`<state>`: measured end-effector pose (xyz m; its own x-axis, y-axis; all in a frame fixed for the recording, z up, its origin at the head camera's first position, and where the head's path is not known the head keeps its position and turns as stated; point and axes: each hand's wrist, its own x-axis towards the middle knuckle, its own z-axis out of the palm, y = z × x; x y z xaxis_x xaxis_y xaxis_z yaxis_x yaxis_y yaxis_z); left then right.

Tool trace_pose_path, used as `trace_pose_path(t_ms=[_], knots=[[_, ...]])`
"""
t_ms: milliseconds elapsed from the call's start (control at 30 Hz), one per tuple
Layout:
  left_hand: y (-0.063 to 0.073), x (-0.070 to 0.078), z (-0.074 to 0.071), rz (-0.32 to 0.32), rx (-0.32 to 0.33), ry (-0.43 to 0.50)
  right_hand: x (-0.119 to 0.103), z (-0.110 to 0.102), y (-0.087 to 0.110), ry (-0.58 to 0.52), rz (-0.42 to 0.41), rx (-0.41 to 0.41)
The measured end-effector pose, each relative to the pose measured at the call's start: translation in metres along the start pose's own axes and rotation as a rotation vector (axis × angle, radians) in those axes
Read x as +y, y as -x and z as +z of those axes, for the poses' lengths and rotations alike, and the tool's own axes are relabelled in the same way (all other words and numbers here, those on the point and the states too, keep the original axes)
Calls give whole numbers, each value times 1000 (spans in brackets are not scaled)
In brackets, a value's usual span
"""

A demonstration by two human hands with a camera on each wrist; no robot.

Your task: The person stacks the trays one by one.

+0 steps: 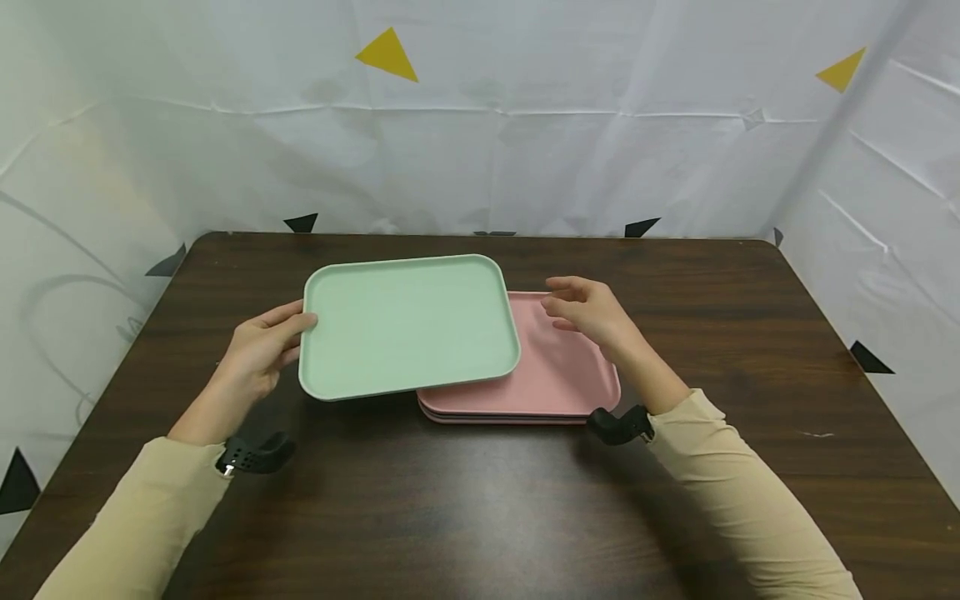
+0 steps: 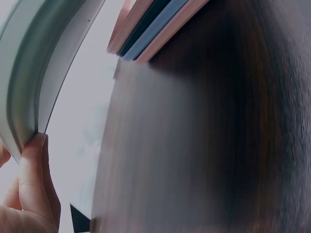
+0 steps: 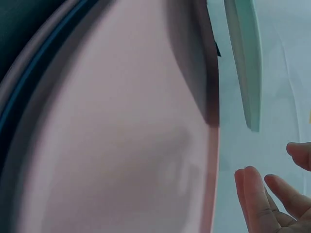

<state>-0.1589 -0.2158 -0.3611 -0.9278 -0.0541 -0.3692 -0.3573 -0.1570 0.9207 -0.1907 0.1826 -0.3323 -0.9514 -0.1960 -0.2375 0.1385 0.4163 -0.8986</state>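
Observation:
A mint-green tray (image 1: pixel 408 325) is held up by my left hand (image 1: pixel 258 350), thumb on the rim of its short left side and fingers beneath. It tilts slightly and overlaps the left part of a pink tray (image 1: pixel 558 367). That pink tray tops a stack on the table; the left wrist view shows a dark tray, a blue tray (image 2: pixel 154 30) and another pink tray (image 2: pixel 172 30) below it. My right hand (image 1: pixel 588 312) hovers over the pink tray's right side, fingers loosely bent and holding nothing. In the right wrist view, a gap separates its fingers from the green tray (image 3: pixel 245 63).
The dark wooden table (image 1: pixel 480 517) has its far edge against a white sheet (image 1: pixel 480 167) with yellow and black triangles. White sheeting also stands at the left and right sides. A dark band (image 1: pixel 255 454) is on the left wrist, another (image 1: pixel 618 425) on the right.

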Motion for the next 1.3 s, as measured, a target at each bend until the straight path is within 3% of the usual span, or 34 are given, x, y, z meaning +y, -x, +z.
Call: trace_pose_path(t_ms=[533,967,1300], knots=[[-4,-6,30,8,-49,-25,5,17,-8,8,43,-2],[-9,-10,47,6,-67,-57,6,9,1,45,47,40],[-12,-11,61,35,-121,-173,11,-6,6,71,58,54]])
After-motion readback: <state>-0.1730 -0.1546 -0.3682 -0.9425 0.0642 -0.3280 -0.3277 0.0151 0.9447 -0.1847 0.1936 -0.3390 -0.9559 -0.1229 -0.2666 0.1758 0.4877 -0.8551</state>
